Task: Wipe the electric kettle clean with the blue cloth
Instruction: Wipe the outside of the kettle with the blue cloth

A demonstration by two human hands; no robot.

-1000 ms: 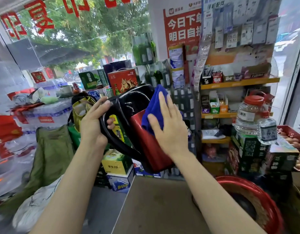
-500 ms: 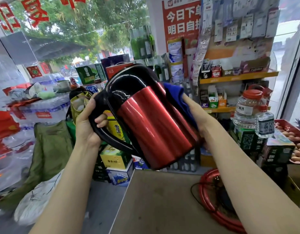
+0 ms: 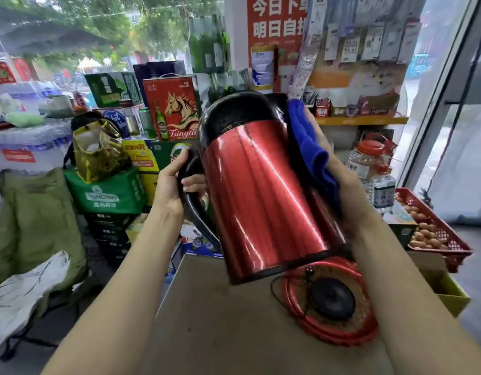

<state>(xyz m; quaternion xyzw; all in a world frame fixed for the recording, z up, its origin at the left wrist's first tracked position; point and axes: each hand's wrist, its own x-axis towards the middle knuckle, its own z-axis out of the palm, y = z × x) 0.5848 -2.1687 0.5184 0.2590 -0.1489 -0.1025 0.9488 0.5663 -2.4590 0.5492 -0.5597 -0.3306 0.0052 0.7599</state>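
Observation:
The red electric kettle (image 3: 263,196) with a black lid and black handle hangs in the air over the table, tilted with its lid away from me. My left hand (image 3: 171,185) is closed around the black handle on the kettle's left. My right hand (image 3: 339,171) presses the blue cloth (image 3: 309,147) against the kettle's right side, behind the body. Part of the cloth and most of my right fingers are hidden by the kettle.
The kettle's red round base (image 3: 331,301) with a black centre and cord lies on the brown table (image 3: 220,320) below. A red crate of eggs (image 3: 434,228) sits at right. Beer cartons (image 3: 112,190), a gold bag (image 3: 98,150) and shelves (image 3: 361,121) stand behind.
The kettle has swung more upright and lower toward the table. My right hand with the cloth has slid along the kettle's far right side. The view has tilted down, showing the whole base.

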